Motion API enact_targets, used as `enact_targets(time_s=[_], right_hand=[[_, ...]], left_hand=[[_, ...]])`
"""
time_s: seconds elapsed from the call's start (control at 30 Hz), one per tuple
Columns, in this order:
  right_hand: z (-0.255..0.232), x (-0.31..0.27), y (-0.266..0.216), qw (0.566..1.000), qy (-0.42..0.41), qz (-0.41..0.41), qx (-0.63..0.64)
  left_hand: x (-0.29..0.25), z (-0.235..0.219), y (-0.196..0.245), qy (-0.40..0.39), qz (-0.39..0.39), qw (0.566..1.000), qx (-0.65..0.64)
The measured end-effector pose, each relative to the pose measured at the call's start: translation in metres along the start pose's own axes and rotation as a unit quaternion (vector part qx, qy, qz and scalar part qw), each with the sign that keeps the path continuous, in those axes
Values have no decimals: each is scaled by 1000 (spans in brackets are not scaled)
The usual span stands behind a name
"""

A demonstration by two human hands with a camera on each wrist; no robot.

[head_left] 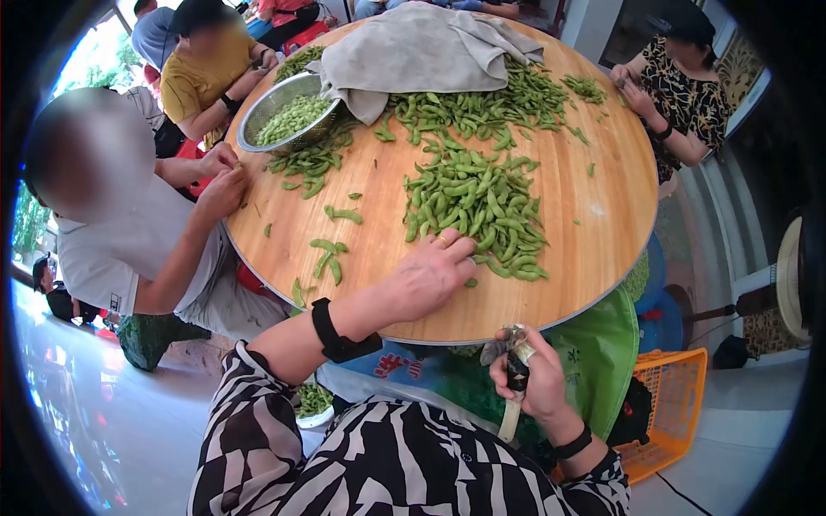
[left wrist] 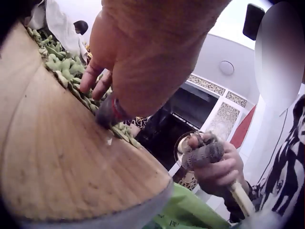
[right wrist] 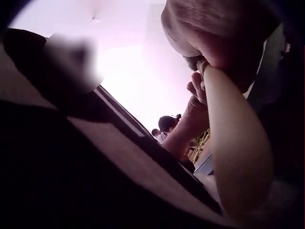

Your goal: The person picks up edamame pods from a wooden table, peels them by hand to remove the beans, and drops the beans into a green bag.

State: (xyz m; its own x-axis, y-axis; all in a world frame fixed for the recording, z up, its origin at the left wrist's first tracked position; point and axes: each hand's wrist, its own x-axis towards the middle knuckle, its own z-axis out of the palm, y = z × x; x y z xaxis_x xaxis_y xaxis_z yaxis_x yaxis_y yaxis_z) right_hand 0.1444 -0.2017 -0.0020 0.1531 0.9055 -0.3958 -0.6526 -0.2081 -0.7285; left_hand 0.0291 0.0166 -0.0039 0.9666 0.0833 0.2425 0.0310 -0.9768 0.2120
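Note:
A heap of green soybean pods (head_left: 473, 202) lies on the round wooden table (head_left: 370, 267). My left hand (head_left: 428, 279) reaches palm down to the heap's near edge, fingertips at the pods. In the left wrist view its fingers (left wrist: 90, 78) are loosely bent and apart, and the thumb wears a dark cover with a red band. Just off the table's near edge, my right hand (head_left: 538, 378) grips a pale-handled tool (head_left: 509, 421) with a dark wrapped middle. Grey cloth covers a digit of that hand. The tool's handle (right wrist: 238, 138) broadens toward its end in the right wrist view; its working end is hidden.
A metal colander (head_left: 249, 129) of shelled beans stands at the back left. Grey cloth (head_left: 422, 52) covers more pods behind. Loose pods (head_left: 327, 258) lie to the left. People sit around the table. An orange crate (head_left: 680, 404) and green bag (head_left: 602, 353) are below right.

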Motion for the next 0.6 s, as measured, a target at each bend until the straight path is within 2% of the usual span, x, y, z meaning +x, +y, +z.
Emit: enact_targets(time_s=[0.07, 0.1, 0.13, 0.17, 0.2, 0.23, 0.27, 0.3, 0.37, 0.4, 0.47, 0.53, 0.6], right_hand=[[3, -1, 2, 1000, 7, 3, -4], [4, 0, 3, 999, -9, 4, -31], [5, 0, 3, 998, -25, 5, -57], [5, 1, 3, 998, -21, 4, -56], [6, 5, 0, 997, -11, -19, -71], [6, 8, -3, 995, -1, -42, -87], [6, 11, -7, 993, 10, -65, -103], [8, 13, -9, 991, 9, -78, -105], [12, 14, -9, 992, 18, -83, -92], [14, 14, -8, 993, 22, -86, -78], [16, 13, -8, 994, 8, -86, -64], [18, 14, -11, 996, -40, -80, -31], [22, 14, -13, 995, -42, -83, -39]], left_hand=[[-3, -1, 0, 55, -11, 997, -49], [-4, -5, 3, 54, -9, 997, -50], [-6, -10, 9, 38, -80, 978, -191], [-9, -12, 15, 19, -147, 933, -327], [-10, -9, 20, 18, -143, 933, -329], [-11, -6, 27, 51, -213, 856, -468], [-11, -3, 32, 81, -278, 752, -592], [-11, -4, 35, 79, -274, 751, -595], [-12, -10, 38, 39, -308, 706, -636], [-12, -9, 39, 38, -305, 706, -638], [-12, -7, 42, 70, -296, 649, -698], [-12, -3, 42, 83, -291, 633, -713], [-12, -1, 43, 96, -285, 618, -726]])
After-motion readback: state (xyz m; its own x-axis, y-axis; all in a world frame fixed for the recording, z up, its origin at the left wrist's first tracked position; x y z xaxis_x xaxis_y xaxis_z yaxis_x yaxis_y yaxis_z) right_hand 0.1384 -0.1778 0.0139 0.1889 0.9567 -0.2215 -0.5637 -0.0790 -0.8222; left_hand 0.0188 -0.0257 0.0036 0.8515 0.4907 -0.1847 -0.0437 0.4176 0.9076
